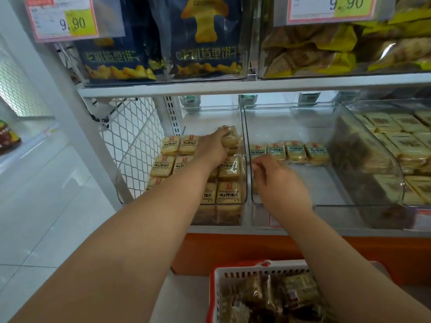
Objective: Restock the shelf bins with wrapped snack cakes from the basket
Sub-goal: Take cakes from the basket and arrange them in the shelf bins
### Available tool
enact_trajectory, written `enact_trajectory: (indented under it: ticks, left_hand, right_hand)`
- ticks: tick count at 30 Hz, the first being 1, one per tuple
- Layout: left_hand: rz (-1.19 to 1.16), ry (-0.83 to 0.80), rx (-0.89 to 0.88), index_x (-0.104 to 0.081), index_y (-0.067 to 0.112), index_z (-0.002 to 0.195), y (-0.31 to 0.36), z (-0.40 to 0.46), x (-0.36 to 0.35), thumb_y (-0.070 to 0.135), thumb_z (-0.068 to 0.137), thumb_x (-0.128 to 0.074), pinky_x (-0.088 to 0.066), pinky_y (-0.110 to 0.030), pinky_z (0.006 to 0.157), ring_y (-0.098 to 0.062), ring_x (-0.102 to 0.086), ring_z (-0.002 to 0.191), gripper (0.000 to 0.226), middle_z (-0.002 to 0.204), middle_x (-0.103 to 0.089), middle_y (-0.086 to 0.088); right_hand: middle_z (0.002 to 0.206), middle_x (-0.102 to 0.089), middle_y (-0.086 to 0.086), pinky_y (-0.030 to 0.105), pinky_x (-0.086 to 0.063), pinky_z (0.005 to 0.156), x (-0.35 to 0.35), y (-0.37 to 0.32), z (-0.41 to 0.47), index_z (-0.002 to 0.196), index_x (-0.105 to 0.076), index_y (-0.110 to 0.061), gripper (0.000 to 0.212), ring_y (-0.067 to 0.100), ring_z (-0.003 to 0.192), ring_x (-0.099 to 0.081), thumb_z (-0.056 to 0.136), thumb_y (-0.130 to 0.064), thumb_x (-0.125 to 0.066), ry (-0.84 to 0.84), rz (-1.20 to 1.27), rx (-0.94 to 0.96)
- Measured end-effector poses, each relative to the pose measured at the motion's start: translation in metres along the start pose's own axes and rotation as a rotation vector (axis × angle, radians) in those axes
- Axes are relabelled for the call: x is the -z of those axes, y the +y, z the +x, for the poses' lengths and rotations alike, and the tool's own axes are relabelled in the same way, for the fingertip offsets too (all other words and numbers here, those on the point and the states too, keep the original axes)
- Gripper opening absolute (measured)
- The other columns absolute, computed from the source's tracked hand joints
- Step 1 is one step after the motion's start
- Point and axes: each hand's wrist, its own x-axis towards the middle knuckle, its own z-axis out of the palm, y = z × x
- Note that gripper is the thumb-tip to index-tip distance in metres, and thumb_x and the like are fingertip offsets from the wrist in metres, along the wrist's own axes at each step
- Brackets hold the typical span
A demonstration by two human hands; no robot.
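My left hand (213,148) reaches into the clear plastic bin at centre frame (243,141) and grips a small wrapped yellow snack cake (229,137), fingers curled over its top at the back right of that bin. Around it lie rows of the same yellow wrapped cakes (228,191), stacked toward the front wall.

My right hand (277,180) hovers at the left edge of the neighbouring clear bin right of centre (331,203), fingers loosely curled with the tips drawn together; I cannot tell whether anything is pinched between them. Just beyond it, a single row of 4 yellow wrapped cakes (290,150) sits across the back of that bin.

At the bottom of the frame stands the white slotted plastic basket with a red rim (235,275), holding dark brown wrapped snack cakes (298,292), partly under my right forearm.

At the right edge, a third clear bin (373,141) is packed with pale wrapped cakes. On the upper shelf hang dark blue snack bags (205,36) and 2 price tags reading 9.90 (331,5).
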Motion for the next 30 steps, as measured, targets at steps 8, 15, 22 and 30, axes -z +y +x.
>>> enact_trajectory:
  ticks: [8,15,22,30]
  left_hand:
    - [0.131,-0.004,-0.026,-0.035,0.039,0.148,-0.006,0.001,0.010,0.014,0.095,-0.057,-0.027,-0.039,0.107,-0.029,-0.029,0.135,0.063,0.136,-0.050,-0.011]
    - [0.145,-0.077,-0.049,-0.034,0.038,0.148,-0.004,0.004,0.008,0.009,0.091,-0.057,-0.030,-0.040,0.110,-0.033,-0.033,0.134,0.068,0.136,-0.044,-0.015]
    - [-0.038,-0.183,0.039,-0.020,0.038,0.150,-0.001,0.004,0.017,0.017,0.088,-0.068,-0.048,-0.038,0.095,-0.033,-0.055,0.112,0.082,0.133,-0.052,-0.018]
    - [-0.229,-0.159,0.015,-0.022,0.017,0.154,0.013,-0.046,0.032,0.005,0.092,-0.064,-0.039,-0.028,0.099,-0.025,-0.047,0.132,0.076,0.145,-0.048,-0.009]
  right_hand:
    - [0.081,-0.052,-0.004,0.022,-0.021,0.046,0.002,-0.001,0.000,0.114,-0.060,-0.016,0.027,0.016,0.062,-0.046,0.104,-0.030,-0.040,-0.010,-0.010,-0.006]
    - [0.083,-0.060,0.001,0.021,-0.020,0.045,-0.001,-0.001,-0.001,0.113,-0.060,-0.016,0.027,0.018,0.062,-0.047,0.104,-0.030,-0.040,0.003,-0.029,0.013]
    - [0.073,-0.054,-0.003,0.022,-0.020,0.044,-0.003,0.002,-0.002,0.111,-0.061,-0.015,0.027,0.019,0.057,-0.049,0.103,-0.030,-0.040,0.033,-0.038,0.035]
    - [0.077,-0.065,0.004,0.025,-0.034,0.055,0.012,0.001,-0.013,0.108,-0.064,-0.009,0.021,0.015,0.062,-0.053,0.102,-0.022,-0.049,0.094,0.174,0.096]
